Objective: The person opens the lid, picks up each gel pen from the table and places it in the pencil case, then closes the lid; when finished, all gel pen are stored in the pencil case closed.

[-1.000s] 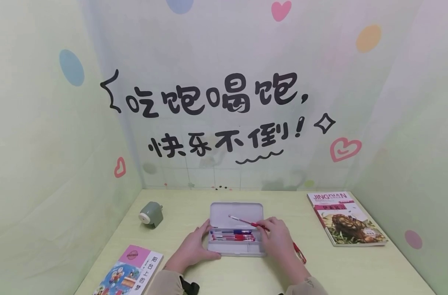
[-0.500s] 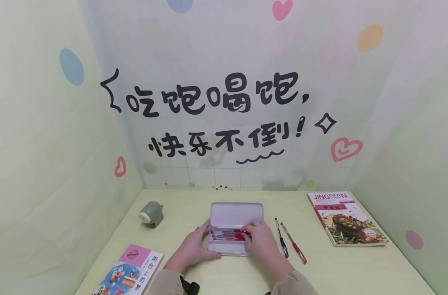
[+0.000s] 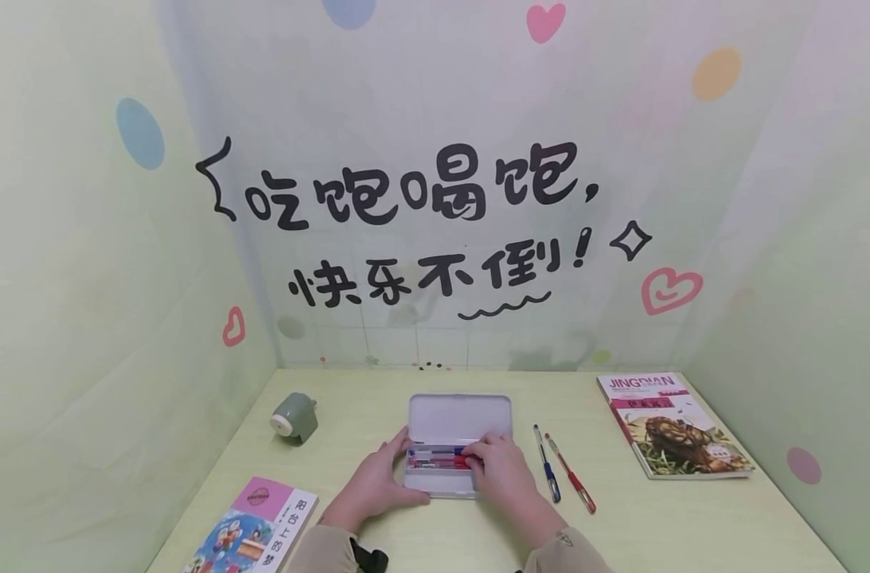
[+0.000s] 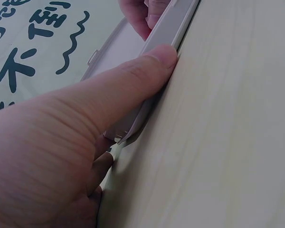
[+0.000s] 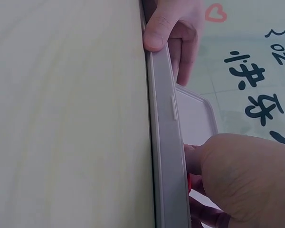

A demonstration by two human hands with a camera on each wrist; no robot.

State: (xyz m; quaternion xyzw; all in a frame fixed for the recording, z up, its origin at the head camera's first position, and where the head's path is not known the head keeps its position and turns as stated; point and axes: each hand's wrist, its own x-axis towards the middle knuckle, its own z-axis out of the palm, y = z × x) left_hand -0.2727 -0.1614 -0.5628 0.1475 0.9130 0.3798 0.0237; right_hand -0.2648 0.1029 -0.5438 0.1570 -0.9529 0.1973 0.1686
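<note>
An open white pencil case (image 3: 459,418) lies on the table, its lid leaned back. Red and blue pens (image 3: 435,459) fill its rear compartment. My left hand (image 3: 376,481) grips the case at its left end; in the left wrist view the thumb (image 4: 164,56) presses the front wall. My right hand (image 3: 502,473) reaches into the case's right part, its fingertips pinching a red pen (image 5: 189,183), mostly hidden by the fingers. Right of this hand, a blue pen (image 3: 546,461) and another red pen (image 3: 571,473) lie on the table.
A grey-green pencil sharpener (image 3: 294,418) stands at the back left. One book (image 3: 251,525) lies at the front left, another book (image 3: 674,426) at the back right. Printed fabric walls (image 3: 435,239) enclose the table (image 3: 692,525) at the back and sides.
One second ago my right hand held a red pen slanted over the case's right side. It has moved left and down into the case, uncovering the two pens on the table. My left hand stays put.
</note>
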